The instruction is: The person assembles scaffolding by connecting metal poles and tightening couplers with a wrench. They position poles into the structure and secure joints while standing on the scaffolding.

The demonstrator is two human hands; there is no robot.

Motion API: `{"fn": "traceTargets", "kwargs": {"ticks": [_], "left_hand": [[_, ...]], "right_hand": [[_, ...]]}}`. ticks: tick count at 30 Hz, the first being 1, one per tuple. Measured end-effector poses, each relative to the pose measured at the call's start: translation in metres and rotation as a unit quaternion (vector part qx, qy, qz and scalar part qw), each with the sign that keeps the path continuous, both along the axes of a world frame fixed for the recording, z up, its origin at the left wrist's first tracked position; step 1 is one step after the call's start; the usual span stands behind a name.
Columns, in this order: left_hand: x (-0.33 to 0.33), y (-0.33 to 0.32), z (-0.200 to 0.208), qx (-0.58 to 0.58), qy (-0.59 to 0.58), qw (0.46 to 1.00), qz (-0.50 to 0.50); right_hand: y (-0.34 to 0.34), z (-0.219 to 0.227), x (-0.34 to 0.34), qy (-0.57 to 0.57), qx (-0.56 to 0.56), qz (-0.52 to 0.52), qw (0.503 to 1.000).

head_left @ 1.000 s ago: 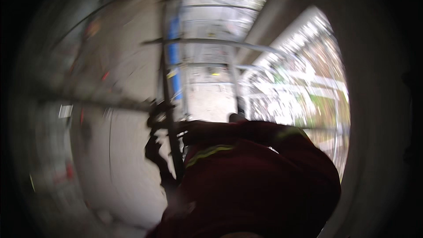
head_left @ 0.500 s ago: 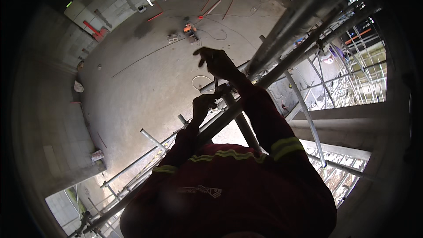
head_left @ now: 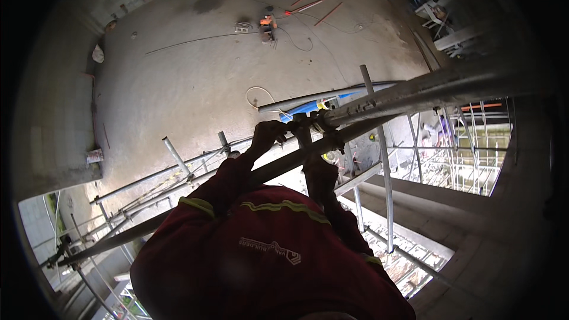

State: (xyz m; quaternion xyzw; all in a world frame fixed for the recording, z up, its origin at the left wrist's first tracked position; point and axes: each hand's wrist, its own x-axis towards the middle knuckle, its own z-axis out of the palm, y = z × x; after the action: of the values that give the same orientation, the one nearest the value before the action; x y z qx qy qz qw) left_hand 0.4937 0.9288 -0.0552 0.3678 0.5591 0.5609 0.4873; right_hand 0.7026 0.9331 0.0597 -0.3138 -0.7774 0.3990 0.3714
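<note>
Shadow hides the finger positions of the right hand [head_left: 321,176]

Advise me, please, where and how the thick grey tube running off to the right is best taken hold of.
Probably around the bare middle of the thick grey tube, coming from above: its round upper side lies uncovered there, while the coupler crowds its left end and the dark rail passes close below that end in the picture.
</note>
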Motion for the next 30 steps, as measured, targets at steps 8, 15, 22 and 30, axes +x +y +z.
{"fn": "traceTargets", "kwargs": {"ticks": [8, 15, 22, 30], "left_hand": [[-0.002, -0.001, -0.013, 0.072, 0.161, 0.984, -0.01], [-0.002, -0.01, 0.001, 0.006, 0.165, 0.986, -0.023], [-0.001, -0.004, -0.009, 0.054, 0.168, 0.984, -0.023], [-0.006, -0.008, -0.02, -0.041, 0.08, 0.993, -0.076]], "right_hand": [[0.038, 0.027, -0.062, 0.025, 0.168, -0.061, 0.984], [0.03, 0.04, -0.059, 0.242, 0.011, 0.053, 0.969], [0.112, 0.053, -0.124, -0.14, 0.283, -0.045, 0.948], [0.188, -0.015, -0.236, -0.099, 0.169, -0.124, 0.973]]}}
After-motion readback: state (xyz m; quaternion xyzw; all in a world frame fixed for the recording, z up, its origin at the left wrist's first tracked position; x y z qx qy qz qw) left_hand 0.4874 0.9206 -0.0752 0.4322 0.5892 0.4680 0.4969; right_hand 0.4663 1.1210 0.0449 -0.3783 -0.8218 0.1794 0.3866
